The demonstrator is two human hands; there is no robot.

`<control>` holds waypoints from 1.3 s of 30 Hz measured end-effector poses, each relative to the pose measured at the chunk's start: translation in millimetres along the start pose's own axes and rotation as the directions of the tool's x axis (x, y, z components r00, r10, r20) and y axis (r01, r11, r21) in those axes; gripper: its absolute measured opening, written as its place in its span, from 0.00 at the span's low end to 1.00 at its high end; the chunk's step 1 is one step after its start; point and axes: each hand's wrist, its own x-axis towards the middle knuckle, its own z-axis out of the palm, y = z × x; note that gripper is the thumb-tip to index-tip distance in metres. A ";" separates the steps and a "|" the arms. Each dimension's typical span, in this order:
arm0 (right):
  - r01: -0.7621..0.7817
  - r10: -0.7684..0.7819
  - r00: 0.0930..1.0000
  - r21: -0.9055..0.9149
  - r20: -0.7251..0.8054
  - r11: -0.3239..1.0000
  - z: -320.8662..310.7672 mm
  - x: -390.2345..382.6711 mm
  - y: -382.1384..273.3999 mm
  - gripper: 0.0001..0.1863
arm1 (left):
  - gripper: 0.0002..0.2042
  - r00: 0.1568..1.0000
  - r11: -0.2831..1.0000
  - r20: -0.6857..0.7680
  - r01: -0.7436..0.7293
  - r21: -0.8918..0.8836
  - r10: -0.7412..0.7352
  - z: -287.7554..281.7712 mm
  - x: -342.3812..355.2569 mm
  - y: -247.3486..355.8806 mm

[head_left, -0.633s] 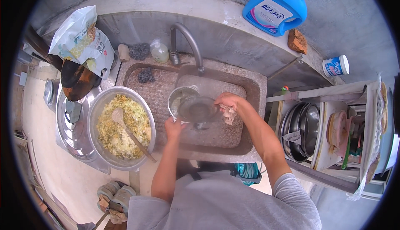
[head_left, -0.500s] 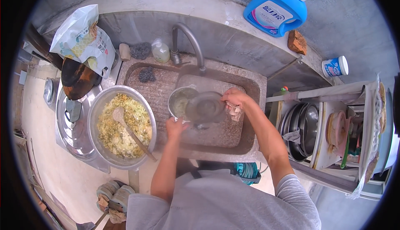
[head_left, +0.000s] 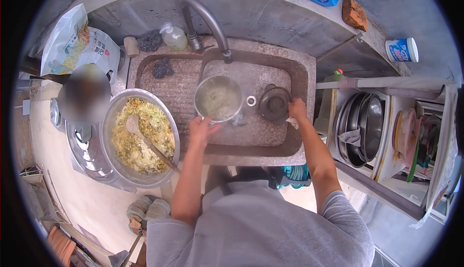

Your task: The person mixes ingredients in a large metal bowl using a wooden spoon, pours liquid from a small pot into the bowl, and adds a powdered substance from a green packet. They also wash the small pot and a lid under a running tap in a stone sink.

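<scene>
In the stone sink (head_left: pixel 222 152) sits a round metal pot (head_left: pixel 218 97) with cloudy water in it. My left hand (head_left: pixel 202 130) grips its near rim, thumb and fingers at the edge. Right of the pot is a dark round lid (head_left: pixel 274 104) with a knob on top. My right hand (head_left: pixel 297 110) is closed at the lid's right edge, and a pale cloth (head_left: pixel 292 122) shows beneath the fingers. Between pot and lid lies the drain (head_left: pixel 251 101). The faucet (head_left: pixel 208 18) arches over the sink's far side.
Left of the sink stands a big metal basin (head_left: pixel 108 146) of chopped yellow-green food with a wooden spoon (head_left: pixel 150 141). Dark scourers (head_left: pixel 162 67) and a soap bottle (head_left: pixel 174 37) are near the faucet. A rack with several pans (head_left: pixel 372 126) stands to the right; a brick (head_left: pixel 354 14) sits on the ledge.
The lid has moved right, away from over the pot, with my right hand at its edge. The pot is now uncovered, my left hand still at its rim. The view has shifted.
</scene>
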 end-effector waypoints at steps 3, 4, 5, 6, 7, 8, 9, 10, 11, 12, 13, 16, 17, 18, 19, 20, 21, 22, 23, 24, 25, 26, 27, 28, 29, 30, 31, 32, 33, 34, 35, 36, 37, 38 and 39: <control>-0.194 0.202 0.976 -0.098 0.080 0.976 65.8 -26.5 22.9 0.21 | 0.14 1.000 0.999 0.015 -0.018 0.030 0.017 -9.0 10.7 -5.5; -0.260 0.268 0.962 -0.119 0.056 0.958 74.7 -33.3 32.8 0.23 | 0.14 0.998 0.998 0.054 -0.041 0.052 0.038 -5.8 12.6 -4.0; -0.325 0.332 0.943 -0.140 0.028 0.935 81.5 -40.1 43.0 0.24 | 0.14 0.998 0.997 0.062 -0.028 0.070 0.024 -0.6 12.7 -4.3; -0.327 0.322 0.944 -0.091 -0.070 0.941 92.3 -61.3 0.5 0.23 | 0.14 0.994 0.989 0.005 -0.106 0.103 0.106 -18.1 2.1 -3.2; -0.329 0.325 0.944 -0.087 -0.053 0.940 94.3 -68.9 -17.9 0.23 | 0.14 0.983 0.975 -0.005 -0.182 0.129 0.184 -19.5 -0.4 -2.6; -0.146 0.145 0.988 -0.011 -0.059 0.989 95.9 -72.5 -30.1 0.23 | 0.11 0.979 0.968 -0.025 -0.194 0.161 0.200 -19.9 -0.4 -2.6; 0.044 -0.038 0.996 0.064 -0.083 0.997 99.2 -74.6 -43.7 0.22 | 0.11 0.980 0.967 -0.024 -0.189 0.171 0.195 -17.5 -1.3 -0.2; 0.152 -0.153 0.988 0.143 -0.001 0.978 105.0 -74.7 -65.0 0.23 | 0.11 0.976 0.965 -0.049 -0.199 0.170 0.210 -12.4 -3.1 4.3; 0.254 -0.276 0.959 0.231 0.069 0.939 112.2 -73.5 -89.4 0.23 | 0.10 0.971 0.963 -0.076 -0.213 0.168 0.228 -7.4 -4.0 7.6; 0.262 -0.299 0.947 0.255 0.119 0.931 121.4 -71.8 -113.9 0.25 | 0.10 0.969 0.963 -0.081 -0.221 0.157 0.235 -3.4 -3.3 9.8; 0.271 -0.325 0.930 0.280 0.170 0.921 130.8 -69.8 -135.9 0.26 | 0.10 0.966 0.960 -0.089 -0.224 0.165 0.241 0.4 -3.6 11.7; 0.356 -0.379 0.868 0.130 0.321 0.926 156.6 -62.5 -176.5 0.21 | 0.09 0.961 0.956 -0.097 -0.240 0.167 0.258 0.6 -4.7 15.2; 0.363 -0.386 0.868 0.132 0.313 0.922 164.1 -54.9 -175.7 0.21 | 0.08 0.961 0.957 -0.090 -0.248 0.148 0.263 2.9 -1.7 14.5; 0.334 -0.334 0.878 0.060 0.342 0.941 170.3 -44.7 -164.8 0.19 | 0.08 0.964 0.960 -0.076 -0.241 0.142 0.253 8.0 4.2 11.7; 0.298 -0.271 0.891 -0.021 0.363 0.954 172.4 -35.2 -148.1 0.17 | 0.07 0.969 0.964 -0.054 -0.231 0.129 0.240 15.7 9.0 8.9; 0.276 -0.267 0.924 0.009 0.274 0.961 170.8 -29.3 -125.9 0.14 | 0.07 0.971 0.966 -0.027 -0.232 0.112 0.237 26.4 13.9 8.3; 0.296 -0.286 0.915 0.008 0.283 0.955 162.4 -42.3 -127.5 0.14 | 0.07 0.969 0.965 -0.053 -0.235 0.116 0.242 18.2 10.3 10.0; 0.288 -0.309 0.935 0.135 0.174 0.948 145.5 -62.5 -139.9 0.13 | 0.07 0.962 0.963 -0.102 -0.241 0.120 0.253 1.9 0.7 12.7; 0.286 -0.309 0.950 0.259 0.053 0.923 120.5 -74.1 -149.4 0.13 | 0.07 0.954 0.960 -0.131 -0.257 0.108 0.270 -10.4 -5.2 14.9; 0.313 -0.334 0.941 0.252 0.045 0.916 91.3 -80.2 -153.5 0.13 | 0.06 0.951 0.959 -0.156 -0.244 0.143 0.265 -19.8 -5.1 13.6; 0.282 -0.292 0.955 0.433 -0.045 0.856 59.5 -85.9 -156.0 0.13 | 0.06 0.950 0.957 -0.173 -0.230 0.176 0.260 -28.1 -2.3 10.4; 0.257 -0.227 0.966 0.598 -0.127 0.759 27.4 -89.1 -160.4 0.13 | 0.05 0.947 0.958 -0.182 -0.236 0.162 0.264 -34.3 5.1 3.1; 0.269 -0.221 0.963 0.580 -0.155 0.769 -2.7 -87.8 -162.5 0.13 | 0.05 0.951 0.959 -0.156 -0.248 0.140 0.269 -25.0 9.5 2.8; 0.297 -0.247 0.954 0.650 -0.169 0.700 -30.1 -87.1 -170.5 0.13 | 0.05 0.962 0.965 -0.138 -0.215 0.151 0.236 -13.6 12.0 3.9; 0.350 -0.307 0.932 0.706 -0.194 0.615 -58.9 -93.5 -193.3 0.13 | 0.06 0.965 0.969 -0.137 -0.202 0.144 0.222 -13.2 7.7 7.0; 0.447 -0.412 0.879 0.709 -0.238 0.545 -80.8 -103.2 -217.2 0.13 | 0.07 0.967 0.969 -0.125 -0.202 0.142 0.220 -14.1 7.9 6.9; 0.457 -0.465 0.867 0.653 -0.177 0.604 -96.3 -108.1 -234.2 0.13 | 0.07 0.965 0.968 -0.121 -0.218 0.124 0.233 -9.5 7.8 5.9; 0.514 -0.512 0.839 0.578 -0.186 0.634 -107.9 -115.0 -251.7 0.13 | 0.07 0.966 0.969 -0.125 -0.211 0.125 0.226 -7.8 6.6 4.8; 0.565 -0.551 0.812 0.497 -0.192 0.659 -114.6 -118.5 -263.8 0.14 | 0.08 0.968 0.971 -0.124 -0.202 0.128 0.217 -4.0 2.8 8.6; 0.578 -0.560 0.804 0.486 -0.200 0.656 -116.5 -119.0 -271.9 0.14 | 0.09 0.972 0.977 -0.115 -0.199 0.072 0.206 1.8 -2.9 9.2; 0.586 -0.558 0.800 0.491 -0.222 0.645 -118.0 -119.8 -279.7 0.14 | 0.09 0.970 0.976 -0.114 -0.209 0.058 0.215 6.2 -9.3 9.1; 0.596 -0.558 0.793 0.498 -0.243 0.630 -119.6 -121.3 -287.8 0.14 | 0.09 0.971 0.976 -0.104 -0.214 0.028 0.216 7.0 -14.6 9.0; 0.609 -0.571 0.783 0.488 -0.247 0.625 -121.5 -123.4 -293.0 0.14 | 0.10 0.972 0.976 -0.093 -0.218 -0.002 0.217 7.5 -19.9 10.2; 0.628 -0.569 0.773 0.466 -0.280 0.624 -122.9 -126.2 -296.7 0.14 | 0.11 0.972 0.975 -0.091 -0.220 -0.012 0.218 7.7 -21.3 9.9; 0.645 -0.571 0.762 0.444 -0.307 0.622 -125.2 -132.8 -301.7 0.15 | 0.11 0.970 0.974 -0.099 -0.226 -0.028 0.222 4.5 -21.9 8.6</control>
